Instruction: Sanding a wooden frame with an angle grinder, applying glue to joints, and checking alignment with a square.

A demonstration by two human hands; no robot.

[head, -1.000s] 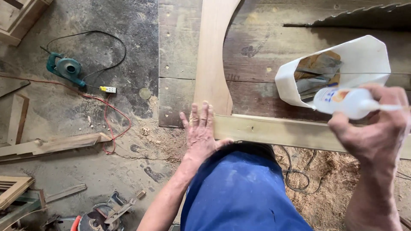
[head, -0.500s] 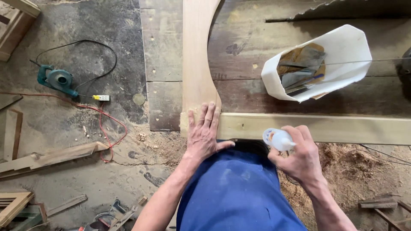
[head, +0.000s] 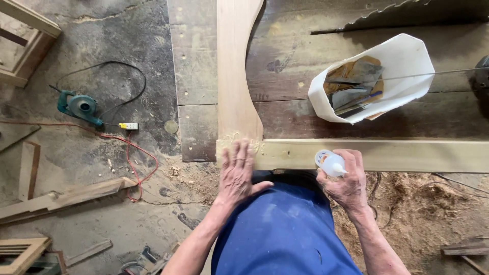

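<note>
**A:** Where are my hands?

**B:** Your left hand (head: 238, 173) lies flat, palm down, fingers spread a little, on the corner where two pale wooden pieces meet. Your fingertips rest on the foot of the curved board (head: 234, 76), which runs away from you beyond them. Under your palm is the end of the straight rail (head: 387, 155), which runs off to the right of your fingers.

**A:** And the right?

**B:** Your right hand (head: 347, 179) is curled closed around a small white glue bottle (head: 330, 163). The bottle sits at the near edge of the rail, with its nozzle pointing down to the right towards your palm. Whether the tip touches wood, I cannot tell.

**A:** What else is close?

**B:** Beyond your right fingers, on the dark workbench (head: 305, 81), a white plastic tub (head: 387, 71) lies tilted with flat sheets inside. Well to the left of your left fingers, on the dusty floor, sits a teal power tool (head: 80, 107) with a black cord, and a red cable (head: 127, 153) runs nearby.
</note>
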